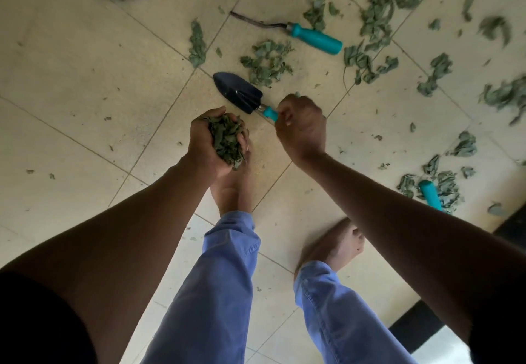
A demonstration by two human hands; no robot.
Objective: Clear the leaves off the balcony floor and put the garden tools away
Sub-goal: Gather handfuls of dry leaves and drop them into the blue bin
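Green leaves (227,138) fill the cupped left hand (210,141); right hand (301,124) grips the trowel (239,93) — beyond it, leaf piles (267,60) and a weeder (313,36) remain.

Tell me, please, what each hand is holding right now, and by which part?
The left hand cups a bunch of leaves in its palm; the right hand grips the trowel by its teal handle.

Bare forearms, bare feet (233,193); blue trousers (216,292) with hems at the ankles; black sleeves (42,321) at 7 and 4 o'clock.
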